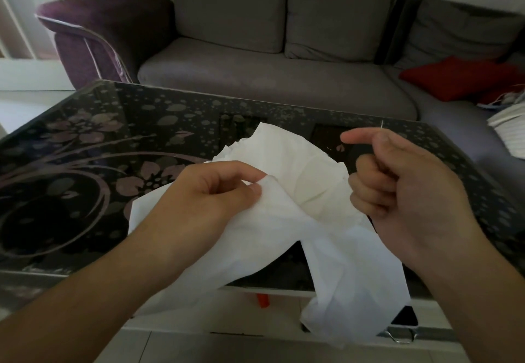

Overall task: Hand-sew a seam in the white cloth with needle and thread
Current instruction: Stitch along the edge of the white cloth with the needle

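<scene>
A crumpled white cloth (301, 180) lies over the near edge of the dark table and hangs down toward the floor. My left hand (210, 192) pinches a fold of the cloth between thumb and fingertips. My right hand (403, 180), to the right of the cloth, pinches a thin needle (382, 124) whose tip sticks up above the thumb and forefinger; its other fingers are curled. The thread is too fine to make out.
The glass table (93, 146) is black with a flower pattern, and its near rim runs under my forearms. A grey sofa (278, 78) with a red cushion (457, 79) stands behind the table. A small orange thing (262, 300) lies below the table edge.
</scene>
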`<state>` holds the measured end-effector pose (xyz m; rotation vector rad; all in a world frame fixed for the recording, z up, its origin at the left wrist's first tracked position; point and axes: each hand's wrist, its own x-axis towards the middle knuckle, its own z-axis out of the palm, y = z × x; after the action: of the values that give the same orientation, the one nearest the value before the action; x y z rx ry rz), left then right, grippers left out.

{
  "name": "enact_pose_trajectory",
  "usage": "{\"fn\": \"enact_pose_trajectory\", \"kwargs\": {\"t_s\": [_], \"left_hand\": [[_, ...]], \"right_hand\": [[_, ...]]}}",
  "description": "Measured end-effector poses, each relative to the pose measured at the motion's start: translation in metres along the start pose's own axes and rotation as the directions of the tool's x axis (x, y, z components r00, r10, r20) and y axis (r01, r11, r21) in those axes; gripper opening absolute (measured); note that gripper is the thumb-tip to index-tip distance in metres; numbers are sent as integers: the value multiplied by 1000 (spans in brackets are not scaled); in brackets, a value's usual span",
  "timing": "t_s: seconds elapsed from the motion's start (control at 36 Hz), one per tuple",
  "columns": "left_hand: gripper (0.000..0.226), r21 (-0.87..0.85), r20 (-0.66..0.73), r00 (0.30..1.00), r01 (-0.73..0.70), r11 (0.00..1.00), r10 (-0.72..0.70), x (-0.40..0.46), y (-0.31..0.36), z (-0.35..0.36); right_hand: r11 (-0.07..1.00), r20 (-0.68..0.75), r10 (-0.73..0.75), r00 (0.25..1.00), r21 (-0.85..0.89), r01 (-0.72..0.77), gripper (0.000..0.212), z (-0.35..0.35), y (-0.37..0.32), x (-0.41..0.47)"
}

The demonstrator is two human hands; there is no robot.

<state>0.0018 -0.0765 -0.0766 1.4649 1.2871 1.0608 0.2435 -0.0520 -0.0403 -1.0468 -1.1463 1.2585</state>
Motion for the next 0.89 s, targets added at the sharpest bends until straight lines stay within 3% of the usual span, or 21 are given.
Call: {"fn": "enact_pose_trajectory", "kwargs": {"t_s": [0.11, 0.33, 0.47, 0.69, 0.89], "left_hand": [[18, 5, 22, 1000, -10, 1000, 9, 0, -2, 2], [17, 108, 104, 983, -165, 980, 154, -2, 0, 5], [17, 213, 135, 969, -232, 949, 207, -6, 8, 9], [11, 329, 76, 986, -164, 930, 147, -6, 6, 8], [10, 232, 74, 991, -123, 965, 108, -4, 8, 6]], "right_hand": [[997, 53, -19, 998, -75, 23, 23, 3, -2, -5], [872, 266, 119, 957, -490, 27, 14, 39, 6, -19], [834, 202, 117, 972, -551, 14, 8, 39, 12, -16], [759, 162, 48, 986, -647, 69, 15, 35, 12, -15], [667, 255, 37, 966, -727, 166, 14, 28, 8, -13]]}}
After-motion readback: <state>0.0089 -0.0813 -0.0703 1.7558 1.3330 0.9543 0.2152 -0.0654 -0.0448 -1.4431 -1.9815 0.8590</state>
